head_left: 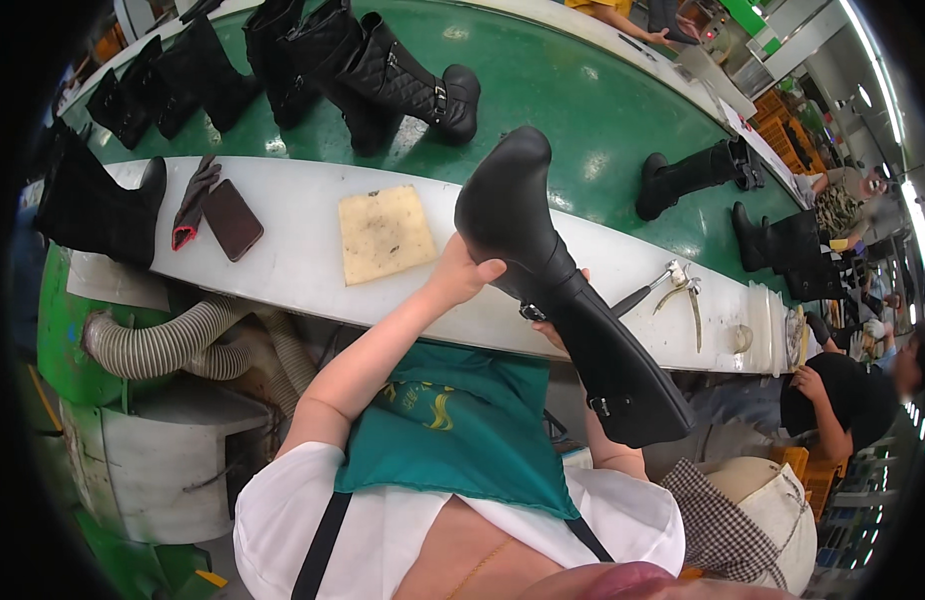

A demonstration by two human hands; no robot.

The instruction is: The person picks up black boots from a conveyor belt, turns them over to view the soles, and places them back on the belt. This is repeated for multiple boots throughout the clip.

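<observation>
- Head view, with 12 at the top: the left hand is closed on the boot, its thumb pressed along the near side where foot meets ankle; the other fingers are mostly hidden.
- The right hand is mostly behind the boot. Skin shows at both edges of the ankle, so it seems wrapped around from behind; how tightly, I cannot tell.
- From the left hand, the foot rises toward 1 o'clock and the shaft drops toward 4. The long axis slants from toe at 11 to open end at 5.
- Both hands touch the boot. The left is nearer the toe, the right nearer the open end, and that spacing along the axis governs any turn.
- The boot is held up, overlapping the near edge of the table and reaching down beside the apron.
- At 2 o'clock from the right hand lies the hammer, its handle pointing at the shaft; pincers lie near 3.
- From the left hand, the pad is at 10; farther out, between 9 and 10, are the phone and glove.
- Beyond, at 11, a quilted boot leans on the green surface.
</observation>
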